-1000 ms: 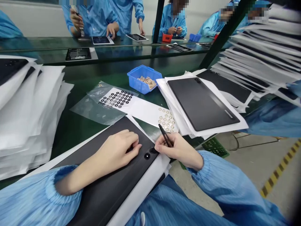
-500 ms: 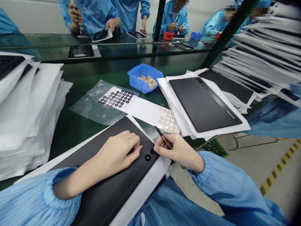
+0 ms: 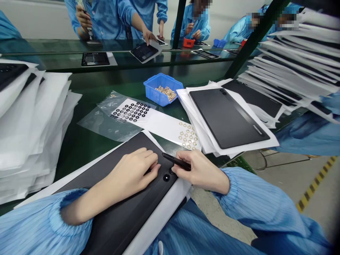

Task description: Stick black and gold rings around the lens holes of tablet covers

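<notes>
My left hand (image 3: pixel 136 169) rests on the dark back cover of a tablet (image 3: pixel 117 216), fingers loosely curled and thumb apart; the palm side is hidden. At the cover's right corner, my right hand (image 3: pixel 199 169) is closed on black tweezers (image 3: pixel 176 161), their length pointing left above the cover. Its thumb and a fingertip are by the two round camera rings. The nearer camera ring (image 3: pixel 166 177) shows fully; the farther one is partly covered by my fingers. White paper (image 3: pixel 162 202) lies under the cover. Beyond it, a backing sheet (image 3: pixel 159 124) carries black rings and pale gold rings.
A blue bin (image 3: pixel 163 90) holds many small gold-coloured rings. Clear plastic bags (image 3: pixel 106 122) lie left of the sheet. Another tablet (image 3: pixel 228 118) lies on papers at right. Tall paper-interleaved stacks stand at left (image 3: pixel 34 131) and right (image 3: pixel 297 63). Co-workers in blue (image 3: pixel 106 21) work across the bench.
The tweezers have turned in my right hand from pointing up and left to lying nearly level. My left hand stays put. Across the bench, a co-worker's hand has moved a dark panel rightward.
</notes>
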A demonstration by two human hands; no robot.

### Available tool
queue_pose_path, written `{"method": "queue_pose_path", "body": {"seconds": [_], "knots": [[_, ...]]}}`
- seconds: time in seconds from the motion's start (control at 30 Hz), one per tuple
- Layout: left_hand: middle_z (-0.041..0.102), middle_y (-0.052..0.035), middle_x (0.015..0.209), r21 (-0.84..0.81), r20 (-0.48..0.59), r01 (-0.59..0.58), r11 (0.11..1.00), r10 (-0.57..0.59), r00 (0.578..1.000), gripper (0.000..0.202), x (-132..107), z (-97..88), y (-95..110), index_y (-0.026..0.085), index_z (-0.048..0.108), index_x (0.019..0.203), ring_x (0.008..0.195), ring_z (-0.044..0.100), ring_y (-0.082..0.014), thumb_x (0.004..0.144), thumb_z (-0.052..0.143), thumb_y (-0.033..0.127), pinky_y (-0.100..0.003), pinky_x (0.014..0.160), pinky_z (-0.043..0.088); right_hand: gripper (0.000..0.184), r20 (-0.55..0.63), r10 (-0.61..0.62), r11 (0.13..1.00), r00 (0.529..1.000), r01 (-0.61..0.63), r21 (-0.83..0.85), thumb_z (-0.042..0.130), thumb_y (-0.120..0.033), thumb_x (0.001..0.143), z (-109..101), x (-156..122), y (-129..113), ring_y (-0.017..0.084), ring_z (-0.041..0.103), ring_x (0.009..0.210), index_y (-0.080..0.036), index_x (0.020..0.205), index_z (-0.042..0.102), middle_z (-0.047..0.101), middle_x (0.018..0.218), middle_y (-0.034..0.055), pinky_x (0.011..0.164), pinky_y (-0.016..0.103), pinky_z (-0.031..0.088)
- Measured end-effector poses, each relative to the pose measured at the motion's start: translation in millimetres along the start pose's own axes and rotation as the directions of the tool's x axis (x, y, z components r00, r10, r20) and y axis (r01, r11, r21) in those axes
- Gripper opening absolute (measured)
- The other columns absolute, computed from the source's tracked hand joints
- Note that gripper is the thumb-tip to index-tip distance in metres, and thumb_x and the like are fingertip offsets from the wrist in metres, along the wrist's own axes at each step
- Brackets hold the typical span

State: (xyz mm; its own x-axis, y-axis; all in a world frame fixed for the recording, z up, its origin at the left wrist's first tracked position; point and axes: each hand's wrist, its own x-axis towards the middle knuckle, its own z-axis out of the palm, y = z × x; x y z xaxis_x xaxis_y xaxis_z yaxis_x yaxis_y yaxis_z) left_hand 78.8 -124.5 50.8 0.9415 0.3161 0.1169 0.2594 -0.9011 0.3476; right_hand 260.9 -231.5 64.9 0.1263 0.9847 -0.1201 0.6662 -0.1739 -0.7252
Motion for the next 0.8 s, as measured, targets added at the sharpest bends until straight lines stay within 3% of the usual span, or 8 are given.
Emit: {"method": "queue_pose_path", "body": {"seconds": [0.13, 0.23, 0.3, 0.37, 0.43, 0.53, 0.8], "knots": [[0.05, 0.0001, 0.067, -0.018, -0.003, -0.013, 1.0, 0.013, 1.0, 0.026, -2, -3.1, 3, 0.019, 0.044, 0.069, 0.067, 0.046, -0.0158, 0.094, 0.04, 0.026, -0.028, 0.057, 0.033, 0.024, -0.001, 0.054, 0.954, 0.999, -0.052, 0.296, 0.065, -0.033, 0.074, -1, -5, 6, 0.009, 0.039, 0.045, -0.019, 0.059, 0.053, 0.043, 0.048, -0.0045, 0.044, 0.024, 0.029], [0.053, -0.0036, 0.083, -0.099, 0.002, -0.079, 0.992, 0.08, 0.997, 0.018, -3, -5.8, 7, 0.018, 0.055, 0.088, 0.08, 0.047, -0.0177, 0.095, 0.039, 0.024, -0.029, 0.067, 0.04, 0.042, -0.217, 0.106, 0.86, 0.97, 0.02, 0.51, 0.052, -0.053, 0.086, 2, -15, 10, 0.012, 0.05, 0.048, -0.018, 0.066, 0.064, 0.054, 0.053, 0.0009, 0.047, 0.026, 0.04], [0.051, -0.0067, 0.099, -0.132, 0.022, -0.132, 0.982, 0.136, 0.99, 0.022, -4, -6.0, 9, 0.021, 0.055, 0.111, 0.091, 0.046, -0.0195, 0.096, 0.04, 0.022, -0.031, 0.077, 0.042, 0.057, -0.392, 0.144, 0.836, 0.909, 0.1, 0.54, 0.04, -0.061, 0.09, 7, -22, 13, 0.013, 0.054, 0.052, -0.018, 0.059, 0.061, 0.057, 0.057, 0.004, 0.05, 0.026, 0.043], [0.047, -0.0084, 0.112, -0.127, 0.033, -0.161, 0.979, 0.167, 0.985, 0.033, -5, -4.7, 10, 0.026, 0.05, 0.126, 0.1, 0.044, -0.0219, 0.095, 0.041, 0.019, -0.035, 0.085, 0.042, 0.06, -0.44, 0.197, 0.806, 0.876, 0.111, 0.582, 0.035, -0.064, 0.091, 16, -29, 14, 0.013, 0.053, 0.047, -0.019, 0.057, 0.057, 0.056, 0.055, 0.0035, 0.046, 0.026, 0.044], [0.045, -0.0088, 0.119, -0.111, 0.033, -0.168, 0.979, 0.173, 0.984, 0.038, -6, -2.5, 9, 0.029, 0.048, 0.13, 0.105, 0.041, -0.0241, 0.094, 0.042, 0.017, -0.038, 0.087, 0.042, 0.052, -0.416, 0.225, 0.766, 0.881, 0.104, 0.635, 0.039, -0.062, 0.09, 25, -34, 15, 0.014, 0.057, 0.047, -0.02, 0.066, 0.057, 0.057, 0.056, 0.0025, 0.047, 0.027, 0.048], [0.043, -0.0092, 0.122, -0.114, 0.026, -0.167, 0.979, 0.171, 0.985, 0.036, -8, 0.3, 7, 0.029, 0.05, 0.128, 0.106, 0.04, -0.0253, 0.095, 0.041, 0.018, -0.039, 0.085, 0.043, 0.033, -0.424, 0.222, 0.768, 0.878, 0.11, 0.631, 0.049, -0.051, 0.091, 37, -38, 14, 0.018, 0.067, 0.062, -0.021, 0.082, 0.056, 0.064, 0.066, 0.0028, 0.062, 0.031, 0.056], [0.042, -0.0104, 0.12, -0.148, 0.027, -0.157, 0.976, 0.163, 0.986, 0.033, -8, -0.5, 8, 0.025, 0.051, 0.123, 0.105, 0.039, -0.0263, 0.095, 0.038, 0.013, -0.042, 0.083, 0.043, 0.015, -0.594, 0.136, 0.846, 0.793, 0.219, 0.486, 0.051, -0.027, 0.094, 48, -36, 8, 0.013, 0.066, 0.054, -0.021, 0.081, 0.053, 0.062, 0.069, -0.0006, 0.054, 0.026, 0.056]]}}
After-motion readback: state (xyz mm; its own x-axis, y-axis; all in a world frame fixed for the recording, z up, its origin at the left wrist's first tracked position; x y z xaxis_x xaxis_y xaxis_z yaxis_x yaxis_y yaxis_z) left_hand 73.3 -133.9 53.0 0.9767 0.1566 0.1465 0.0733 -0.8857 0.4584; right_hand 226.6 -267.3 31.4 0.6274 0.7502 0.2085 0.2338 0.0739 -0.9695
